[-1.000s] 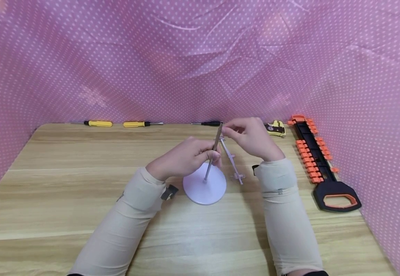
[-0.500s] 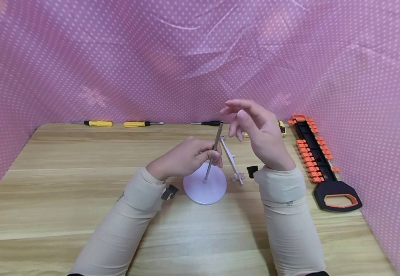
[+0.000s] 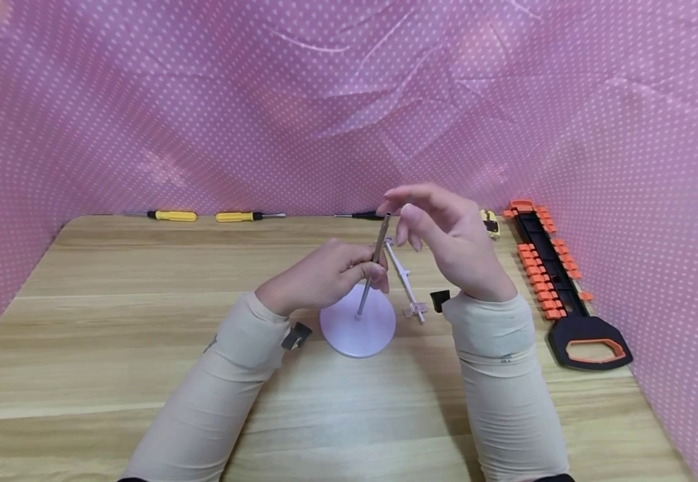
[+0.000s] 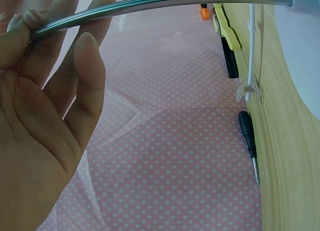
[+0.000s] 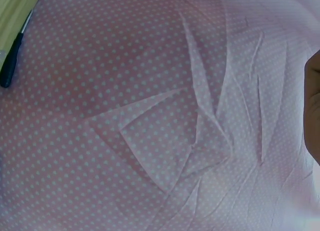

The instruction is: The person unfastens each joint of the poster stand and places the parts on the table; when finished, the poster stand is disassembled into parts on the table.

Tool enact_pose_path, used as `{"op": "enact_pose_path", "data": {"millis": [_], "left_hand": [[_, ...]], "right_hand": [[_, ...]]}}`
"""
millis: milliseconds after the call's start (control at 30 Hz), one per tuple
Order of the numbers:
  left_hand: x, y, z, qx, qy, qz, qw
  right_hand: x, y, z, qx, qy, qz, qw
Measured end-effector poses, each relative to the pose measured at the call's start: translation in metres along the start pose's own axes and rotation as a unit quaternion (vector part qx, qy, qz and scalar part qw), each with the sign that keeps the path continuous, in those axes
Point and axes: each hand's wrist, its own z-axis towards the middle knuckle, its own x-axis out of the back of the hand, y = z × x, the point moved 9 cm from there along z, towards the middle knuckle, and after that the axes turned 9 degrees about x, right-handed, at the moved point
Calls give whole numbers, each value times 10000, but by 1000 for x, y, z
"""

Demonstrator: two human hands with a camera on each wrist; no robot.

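My left hand [image 3: 330,273] pinches a thin metal rod [image 3: 381,235] between thumb and fingers. The rod's lower end meets the middle of a round white base [image 3: 349,335] on the table; it leans slightly to the right. In the left wrist view the rod [image 4: 165,2] runs from the base's collar to the thumb, two lower fingers loosely spread. Beside the rod's bare top, my right hand [image 3: 460,248] is raised with fingers loosely bent, holding nothing. Just right of the base lies a slim white bar [image 3: 401,273] with clear plastic clips at its ends.
Along the back edge lie two yellow-handled screwdrivers [image 3: 172,216], a black screwdriver [image 4: 246,131] and a yellow-and-black hand tool [image 3: 490,224]. At the right side lies a long black holder [image 3: 541,254] with orange clips and a handle. Pink dotted cloth [image 3: 300,100] hangs around the table.
My right hand, at first with fingertips together by the rod's top, has lifted away with its fingers spreading, then come slightly back towards the rod. The left hand and rod stay put.
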Motion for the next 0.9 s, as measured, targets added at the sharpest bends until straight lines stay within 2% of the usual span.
{"op": "enact_pose_path", "data": {"millis": [300, 633, 900], "left_hand": [[-1, 0, 0, -42, 8, -35, 10000], [-1, 0, 0, -34, -7, -13, 10000], [0, 2, 0, -106, 64, 84, 9999]], "right_hand": [[-8, 2, -1, -121, -171, 196, 9996], [-10, 4, -2, -319, -329, -381, 9982], [-11, 4, -1, -344, -367, -551, 9972]]}}
